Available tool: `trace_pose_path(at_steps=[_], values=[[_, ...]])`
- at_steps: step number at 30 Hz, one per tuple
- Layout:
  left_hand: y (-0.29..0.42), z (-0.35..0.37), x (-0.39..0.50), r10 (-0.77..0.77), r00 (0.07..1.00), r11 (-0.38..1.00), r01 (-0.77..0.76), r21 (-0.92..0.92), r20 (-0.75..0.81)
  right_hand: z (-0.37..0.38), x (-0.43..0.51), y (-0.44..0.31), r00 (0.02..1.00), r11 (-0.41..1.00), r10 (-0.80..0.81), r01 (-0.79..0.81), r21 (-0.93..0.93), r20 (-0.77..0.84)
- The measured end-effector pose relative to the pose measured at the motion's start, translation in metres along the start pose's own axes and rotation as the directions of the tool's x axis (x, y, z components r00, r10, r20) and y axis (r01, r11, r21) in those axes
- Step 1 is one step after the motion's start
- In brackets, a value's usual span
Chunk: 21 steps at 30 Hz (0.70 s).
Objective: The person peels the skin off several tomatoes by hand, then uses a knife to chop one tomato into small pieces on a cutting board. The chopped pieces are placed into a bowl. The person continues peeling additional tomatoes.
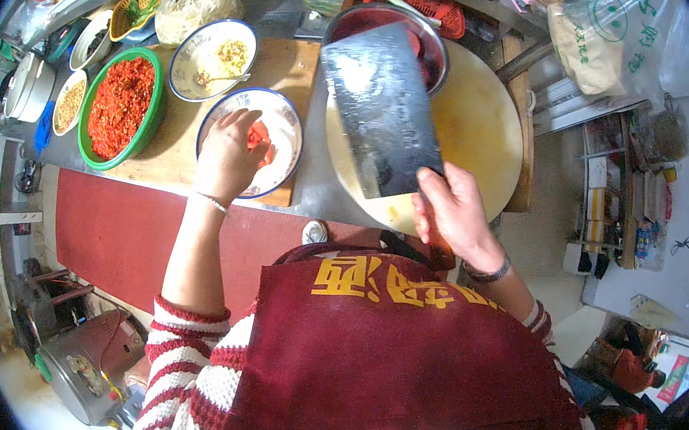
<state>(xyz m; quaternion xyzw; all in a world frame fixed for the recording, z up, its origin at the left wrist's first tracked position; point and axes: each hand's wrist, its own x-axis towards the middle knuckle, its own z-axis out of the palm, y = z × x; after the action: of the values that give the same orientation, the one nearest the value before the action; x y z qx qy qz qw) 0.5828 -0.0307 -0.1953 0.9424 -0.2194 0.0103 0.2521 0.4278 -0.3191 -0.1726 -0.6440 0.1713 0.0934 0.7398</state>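
Observation:
My right hand (456, 212) is closed around the handle of a wide cleaver (382, 109), its blade raised above a round cutting board (478, 129). A metal bowl (438, 45) with dark red contents stands at the board's far side, partly behind the blade. My left hand (228, 155) reaches over a white, blue-rimmed bowl (286, 151), its fingers curled by red pieces (260, 142) in it; whether they grip any is unclear. Behind it stands a similar bowl (187, 64) with chopped yellowish bits and a spoon.
A green basin (161, 102) of chopped red chili stands left on a wooden board (182, 131). Farther back are a bowl of chopped nuts or grains (70, 106), a bag of sprouts or noodles (193, 9) and a red basket (452, 15). A plastic bag (618, 43) hangs at the right.

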Motion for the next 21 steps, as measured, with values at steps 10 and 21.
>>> trace_pose_path(at_steps=[10,21], values=[[0.096,0.124,0.174,0.103,0.954,0.963,-0.166,0.211,0.283,-0.172,-0.061,0.021,0.943,0.960,-0.211,0.150,-0.237,-0.257],[0.112,0.135,0.185,-0.127,0.921,0.909,-0.041,0.415,0.369,-0.195,-0.012,0.039,0.808,0.400,-0.565,0.094,-0.912,-0.165]])
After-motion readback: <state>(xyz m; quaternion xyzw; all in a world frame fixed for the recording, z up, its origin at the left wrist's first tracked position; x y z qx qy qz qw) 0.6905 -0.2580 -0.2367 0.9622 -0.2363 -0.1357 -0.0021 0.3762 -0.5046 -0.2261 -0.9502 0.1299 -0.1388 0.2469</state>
